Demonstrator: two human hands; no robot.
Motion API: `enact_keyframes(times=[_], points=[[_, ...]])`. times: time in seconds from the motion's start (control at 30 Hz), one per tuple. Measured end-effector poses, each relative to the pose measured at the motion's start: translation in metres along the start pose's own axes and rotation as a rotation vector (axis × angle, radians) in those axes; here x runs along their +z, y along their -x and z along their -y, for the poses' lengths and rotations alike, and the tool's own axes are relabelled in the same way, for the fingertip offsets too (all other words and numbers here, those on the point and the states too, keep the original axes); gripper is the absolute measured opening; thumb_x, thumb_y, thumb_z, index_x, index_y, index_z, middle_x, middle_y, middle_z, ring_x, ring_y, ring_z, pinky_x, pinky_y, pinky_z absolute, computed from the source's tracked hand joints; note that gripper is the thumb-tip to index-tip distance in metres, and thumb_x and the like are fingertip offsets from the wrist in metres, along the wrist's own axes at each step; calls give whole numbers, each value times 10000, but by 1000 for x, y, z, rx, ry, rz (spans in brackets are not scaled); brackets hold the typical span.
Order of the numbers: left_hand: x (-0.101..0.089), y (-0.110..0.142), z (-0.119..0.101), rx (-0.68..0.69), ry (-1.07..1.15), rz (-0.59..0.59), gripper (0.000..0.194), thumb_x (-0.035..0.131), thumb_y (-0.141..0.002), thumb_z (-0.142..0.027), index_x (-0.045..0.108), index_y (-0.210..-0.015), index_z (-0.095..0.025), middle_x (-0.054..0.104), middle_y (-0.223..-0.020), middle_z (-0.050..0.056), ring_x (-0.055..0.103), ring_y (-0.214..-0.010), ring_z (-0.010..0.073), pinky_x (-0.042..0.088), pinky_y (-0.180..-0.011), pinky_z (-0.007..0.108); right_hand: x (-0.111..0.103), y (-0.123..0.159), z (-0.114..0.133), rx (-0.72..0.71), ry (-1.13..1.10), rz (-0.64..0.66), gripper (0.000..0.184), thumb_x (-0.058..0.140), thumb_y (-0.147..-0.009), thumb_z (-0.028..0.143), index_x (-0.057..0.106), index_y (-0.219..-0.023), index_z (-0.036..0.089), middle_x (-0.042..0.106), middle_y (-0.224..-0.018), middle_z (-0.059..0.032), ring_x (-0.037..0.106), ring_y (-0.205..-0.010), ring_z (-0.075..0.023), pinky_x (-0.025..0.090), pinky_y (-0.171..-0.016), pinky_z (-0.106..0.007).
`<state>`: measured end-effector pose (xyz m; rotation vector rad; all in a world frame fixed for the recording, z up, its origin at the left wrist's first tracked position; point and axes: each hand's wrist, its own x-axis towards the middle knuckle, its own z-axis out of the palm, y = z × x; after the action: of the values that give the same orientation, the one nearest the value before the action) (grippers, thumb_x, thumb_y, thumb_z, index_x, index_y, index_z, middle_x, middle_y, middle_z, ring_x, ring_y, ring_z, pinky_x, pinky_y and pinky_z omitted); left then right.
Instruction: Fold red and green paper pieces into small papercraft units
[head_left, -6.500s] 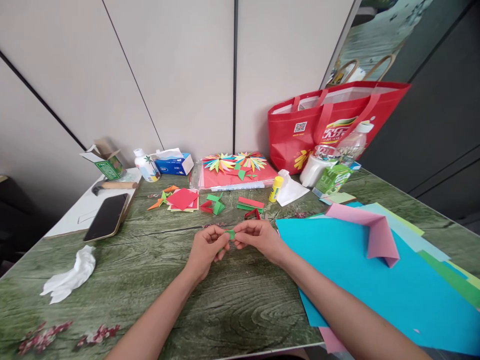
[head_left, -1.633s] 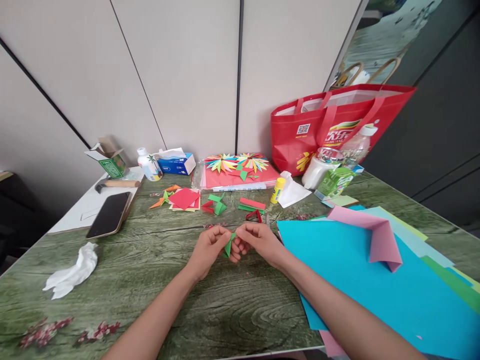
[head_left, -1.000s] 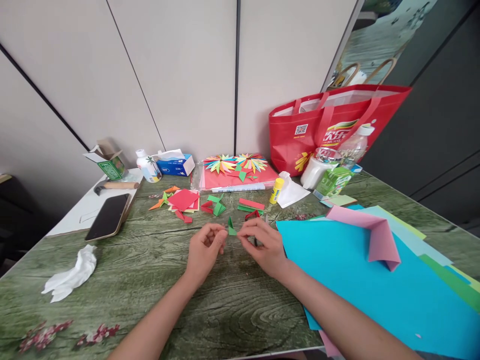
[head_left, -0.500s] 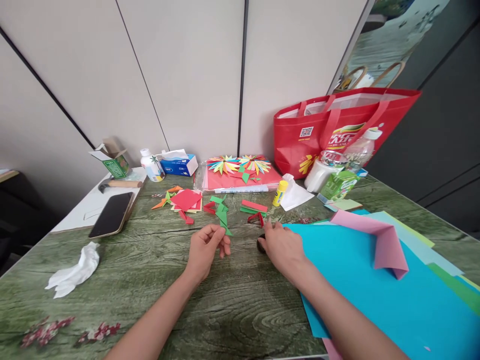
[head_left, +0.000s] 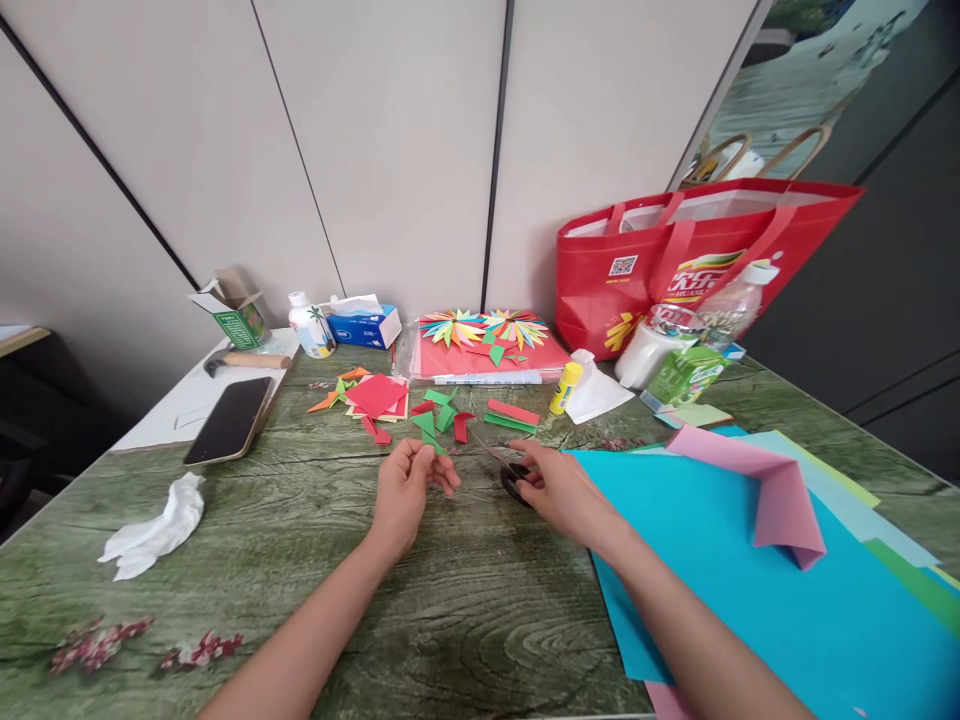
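Note:
Pinched between the thumb and fingers of my left hand is a folded green paper piece. My right hand is closed on the black handles of a pair of scissors, whose thin blades point away to the left. Just beyond both hands lie a folded red paper piece and more green folded pieces. Red and green paper strips are a little farther right. A yellow glue stick stands behind them.
Blue paper sheets with a folded pink paper cover the right side. A red bag stands at the back. On the left are a phone, a hammer and a crumpled tissue.
My right hand has picked up the scissors, their blades now showing. The red folded piece near it has shifted left, beside the green pieces. My left hand still holds the green piece.

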<state>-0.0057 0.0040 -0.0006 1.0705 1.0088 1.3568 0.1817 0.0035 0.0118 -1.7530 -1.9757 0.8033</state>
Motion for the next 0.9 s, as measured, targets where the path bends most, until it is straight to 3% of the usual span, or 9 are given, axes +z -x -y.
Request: enact_keyframes(times=[0.17, 0.3, 0.4, 0.53, 0.7, 0.9], points=[[-3, -3, 1, 39, -8, 1, 270, 535, -774, -402, 513, -686, -148, 609, -543, 15, 555, -462, 121, 440, -485, 250, -9, -2, -2, -37, -823, 369, 446, 615, -710, 234, 514, -1136, 152, 605, -947, -76, 591, -814, -167, 453, -704, -286], [-2, -2, 1, 60, 27, 11, 218, 555, -774, -355, 513, -708, -152, 631, -643, 25, 586, -535, 139, 454, -508, 263, -4, 1, 7, -97, -1160, 616, 521, 686, -676, 325, 504, -1137, 164, 566, -895, -53, 605, -797, -167, 438, -678, -265], [-2, -1, 1, 88, 15, 1, 183, 568, -770, -320, 513, -707, -157, 634, -653, 20, 581, -538, 133, 457, -535, 267, 4, 3, 11, -152, -1167, 584, 482, 705, -665, 338, 530, -1084, 178, 535, -871, -28, 560, -730, -116, 408, -644, -231], [-2, -1, 0, 92, -5, -12, 165, 596, -752, -285, 525, -679, -155, 629, -601, 11, 565, -527, 117, 449, -566, 255, 8, 3, 10, -211, -1011, 540, 467, 729, -618, 396, 553, -984, 166, 494, -746, 13, 458, -652, -89, 337, -578, -206], [-1, -1, -2, 52, 39, -15, 151, 611, -733, -266, 542, -670, -147, 628, -569, 12, 552, -503, 113, 439, -534, 246, 8, 4, 9, -195, -818, 521, 376, 681, -669, 421, 552, -907, 161, 443, -649, 39, 378, -586, -80, 279, -539, -209], [3, 2, -9, 9, 63, -12, 191, 658, -673, -272, 520, -616, -152, 620, -530, 5, 536, -472, 111, 429, -508, 241, 6, 3, 10, -166, -742, 597, 403, 660, -666, 467, 550, -880, 143, 471, -683, 25, 392, -589, -83, 292, -544, -212]])
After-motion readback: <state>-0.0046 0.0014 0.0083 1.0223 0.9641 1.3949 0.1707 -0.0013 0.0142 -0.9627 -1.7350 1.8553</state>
